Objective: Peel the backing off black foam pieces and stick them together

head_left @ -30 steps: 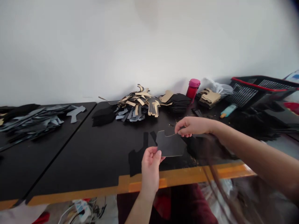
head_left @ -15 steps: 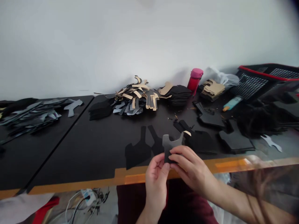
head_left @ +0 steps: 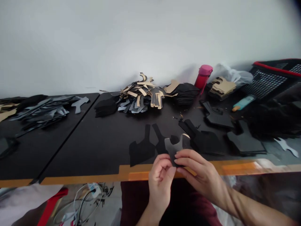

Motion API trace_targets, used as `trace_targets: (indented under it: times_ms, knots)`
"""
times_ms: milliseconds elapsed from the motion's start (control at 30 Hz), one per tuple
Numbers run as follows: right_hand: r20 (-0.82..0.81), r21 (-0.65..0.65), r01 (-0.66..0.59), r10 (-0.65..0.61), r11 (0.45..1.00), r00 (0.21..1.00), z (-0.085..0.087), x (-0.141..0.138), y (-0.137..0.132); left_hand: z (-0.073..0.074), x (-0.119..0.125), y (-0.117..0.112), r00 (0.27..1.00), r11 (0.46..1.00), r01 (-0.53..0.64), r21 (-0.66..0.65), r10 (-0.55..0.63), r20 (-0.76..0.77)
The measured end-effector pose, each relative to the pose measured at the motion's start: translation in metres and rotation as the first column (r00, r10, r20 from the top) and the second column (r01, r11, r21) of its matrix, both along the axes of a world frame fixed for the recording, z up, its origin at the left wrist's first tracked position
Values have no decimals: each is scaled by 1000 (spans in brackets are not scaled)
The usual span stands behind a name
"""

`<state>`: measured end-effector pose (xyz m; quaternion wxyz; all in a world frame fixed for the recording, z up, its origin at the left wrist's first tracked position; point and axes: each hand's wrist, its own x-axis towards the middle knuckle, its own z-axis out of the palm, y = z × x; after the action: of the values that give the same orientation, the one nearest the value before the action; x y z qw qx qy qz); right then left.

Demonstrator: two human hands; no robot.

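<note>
A small dark grey cut piece (head_left: 173, 147) with a curved notch in its top edge is held up just above the table's front edge. My left hand (head_left: 160, 179) pinches its lower left corner between thumb and fingers. From the right, my right hand (head_left: 197, 168) grips the same piece, fingers lying over its front face. Flat black cut pieces (head_left: 142, 149) with a narrow upright strip lie just behind my hands to the left. More black pieces (head_left: 204, 141) lie to the right, partly behind my right hand.
A heap of beige and grey strips (head_left: 143, 94) stands by the wall. Behind and right are a red bottle (head_left: 202, 80), beige pieces (head_left: 222, 86), a teal tube (head_left: 244, 103) and a black basket (head_left: 268, 80). Grey pieces (head_left: 49, 108) pile up at left. Cables (head_left: 82, 201) hang below.
Both hands still hold the grey piece, which has tilted slightly. The whole view has shifted a little, so the table's contents appear further right.
</note>
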<state>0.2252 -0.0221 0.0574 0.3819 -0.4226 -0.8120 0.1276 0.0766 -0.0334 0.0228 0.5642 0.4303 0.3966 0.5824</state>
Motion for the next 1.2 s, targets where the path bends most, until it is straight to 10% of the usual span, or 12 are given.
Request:
trace_targets:
  times_ms: [367, 500, 600, 967, 1200]
  knots:
    - [-201, -111, 54, -75, 992, 977, 3, 7, -1, 8, 11, 1, 995, 995, -69, 69, 74, -72]
    - [-497, -598, 13, -383, 801, 779, 10, 23, 14, 6, 10, 10, 991, 992, -100, -73, 106, 87]
    - [-626, -713, -162, -516, 682, 585, 16, 39, 25, 7, 2, 15, 985, 987, -124, -101, 135, 109]
    - [-725, -678, -164, -616, 716, 307, 28, 111, 27, 2, -28, 31, 885, 882, -439, -168, 457, 88]
    - [-750, -619, 203, -648, 759, 132, 46, 188, 2, 10, -11, 13, 887, 896, -421, 139, 439, -146]
